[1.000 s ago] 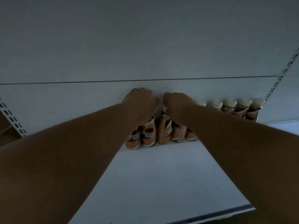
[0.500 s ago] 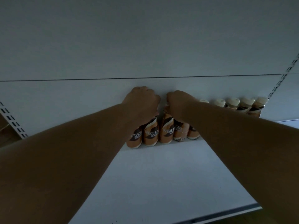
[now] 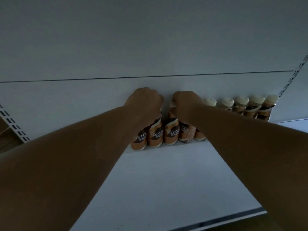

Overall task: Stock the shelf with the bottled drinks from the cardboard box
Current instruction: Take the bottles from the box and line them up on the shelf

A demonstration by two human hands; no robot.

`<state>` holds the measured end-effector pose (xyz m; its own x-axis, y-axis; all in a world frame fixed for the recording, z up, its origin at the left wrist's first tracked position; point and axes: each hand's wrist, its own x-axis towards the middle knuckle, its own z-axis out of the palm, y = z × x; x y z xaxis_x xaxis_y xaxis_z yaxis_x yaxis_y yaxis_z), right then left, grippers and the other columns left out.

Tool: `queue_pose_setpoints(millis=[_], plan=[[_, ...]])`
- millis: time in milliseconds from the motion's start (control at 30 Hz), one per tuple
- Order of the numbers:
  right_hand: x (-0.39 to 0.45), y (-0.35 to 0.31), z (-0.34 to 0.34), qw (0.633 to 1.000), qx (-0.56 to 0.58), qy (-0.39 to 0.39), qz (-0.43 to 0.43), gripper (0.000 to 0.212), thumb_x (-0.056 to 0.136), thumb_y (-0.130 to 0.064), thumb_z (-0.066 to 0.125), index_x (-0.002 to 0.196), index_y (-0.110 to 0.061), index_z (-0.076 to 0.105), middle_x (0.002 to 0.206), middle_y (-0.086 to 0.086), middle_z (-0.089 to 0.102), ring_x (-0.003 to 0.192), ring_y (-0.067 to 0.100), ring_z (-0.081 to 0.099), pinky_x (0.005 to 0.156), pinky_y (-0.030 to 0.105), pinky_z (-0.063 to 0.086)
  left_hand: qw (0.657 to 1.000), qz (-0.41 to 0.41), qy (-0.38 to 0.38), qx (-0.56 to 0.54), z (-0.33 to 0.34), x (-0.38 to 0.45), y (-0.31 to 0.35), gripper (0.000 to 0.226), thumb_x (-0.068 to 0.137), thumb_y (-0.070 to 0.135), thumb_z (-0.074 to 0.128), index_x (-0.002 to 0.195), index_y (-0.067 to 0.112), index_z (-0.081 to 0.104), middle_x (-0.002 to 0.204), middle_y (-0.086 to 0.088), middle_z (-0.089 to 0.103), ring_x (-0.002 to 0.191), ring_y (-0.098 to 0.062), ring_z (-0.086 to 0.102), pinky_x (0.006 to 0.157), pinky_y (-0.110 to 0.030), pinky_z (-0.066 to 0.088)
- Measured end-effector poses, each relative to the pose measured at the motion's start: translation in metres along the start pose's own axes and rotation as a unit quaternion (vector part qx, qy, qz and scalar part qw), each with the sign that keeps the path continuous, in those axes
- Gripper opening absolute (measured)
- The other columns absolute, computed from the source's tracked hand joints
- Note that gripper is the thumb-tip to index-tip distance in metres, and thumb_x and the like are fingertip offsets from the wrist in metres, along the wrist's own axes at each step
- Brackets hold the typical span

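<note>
Head view: both hands' grip closed on shelf (image 3: 166, 180) bottles (image 3: 171, 132).

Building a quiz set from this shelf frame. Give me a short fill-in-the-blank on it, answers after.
1. Both hands, left hand and right hand, rest on the tops of the ____.
2. The bottles stand in a row at the ____ of the shelf, against the wall.
3. The caps that show to the right of the hands are ____ in colour.

Answers: bottles; back; cream
</note>
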<state>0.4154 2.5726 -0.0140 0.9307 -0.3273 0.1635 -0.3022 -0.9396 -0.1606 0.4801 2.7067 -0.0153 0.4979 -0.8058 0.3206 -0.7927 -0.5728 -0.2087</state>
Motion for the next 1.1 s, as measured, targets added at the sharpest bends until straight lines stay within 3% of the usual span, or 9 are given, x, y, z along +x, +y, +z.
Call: queue_pose_setpoints(millis=[367,533,767,900,1000,1100], plan=[[-0.001,-0.005,-0.002,1.000,-0.007,-0.003,0.013,0.025,0.093,-0.022,0.056,0.114,-0.009,0.056,0.115,0.013,0.061,0.104,0.029,0.057,0.073,0.030,0.039,0.999,-0.030,0.026,-0.012,0.003,-0.007,0.003,0.028,0.087,0.038,0.064,0.102,0.015,0.064,0.103,-0.008,0.050,0.097,-0.027,0.052,0.075,-0.034,0.036],[-0.008,0.002,-0.001,1.000,0.016,0.008,0.010,0.038,0.090,-0.027,0.059,0.122,-0.011,0.048,0.115,0.014,0.059,0.103,0.030,0.057,0.073,0.032,0.041,0.999,-0.033,0.037,-0.020,0.004,-0.010,0.008,0.028,0.088,0.035,0.060,0.109,0.015,0.061,0.107,-0.008,0.052,0.098,-0.026,0.052,0.082,-0.035,0.040],[-0.025,0.031,-0.012,0.998,0.001,0.066,-0.019,0.031,0.092,-0.030,0.054,0.121,-0.018,0.053,0.114,0.008,0.053,0.104,0.028,0.056,0.087,0.042,0.049,0.994,-0.018,0.085,-0.063,0.001,0.004,0.026,0.036,0.088,0.024,0.055,0.123,0.014,0.054,0.118,-0.009,0.052,0.108,-0.027,0.048,0.093,-0.037,0.037],[-0.028,0.064,-0.012,0.998,-0.022,0.055,-0.025,0.029,0.093,-0.026,0.053,0.121,-0.021,0.056,0.111,0.007,0.050,0.101,0.030,0.057,0.082,0.039,0.049,0.993,-0.013,0.045,-0.104,0.001,0.025,0.042,0.037,0.088,0.020,0.056,0.125,0.013,0.056,0.119,-0.010,0.053,0.111,-0.029,0.050,0.094,-0.042,0.043],[-0.026,0.076,-0.011,0.999,-0.018,0.030,-0.031,0.030,0.094,-0.029,0.050,0.123,-0.020,0.053,0.113,0.008,0.056,0.104,0.029,0.057,0.084,0.038,0.046,0.997,0.007,0.006,-0.081,0.002,0.039,0.054,0.033,0.087,0.018,0.057,0.120,0.013,0.062,0.114,-0.011,0.057,0.105,-0.031,0.055,0.087,-0.042,0.048],[-0.019,0.074,-0.009,0.998,-0.001,0.047,-0.039,0.024,0.092,-0.029,0.056,0.112,-0.018,0.054,0.107,0.007,0.058,0.100,0.026,0.056,0.074,0.033,0.041,0.999,0.005,-0.003,-0.051,0.004,0.046,0.060,0.026,0.087,0.016,0.059,0.111,0.015,0.069,0.106,-0.009,0.063,0.096,-0.029,0.061,0.082,-0.038,0.051]])
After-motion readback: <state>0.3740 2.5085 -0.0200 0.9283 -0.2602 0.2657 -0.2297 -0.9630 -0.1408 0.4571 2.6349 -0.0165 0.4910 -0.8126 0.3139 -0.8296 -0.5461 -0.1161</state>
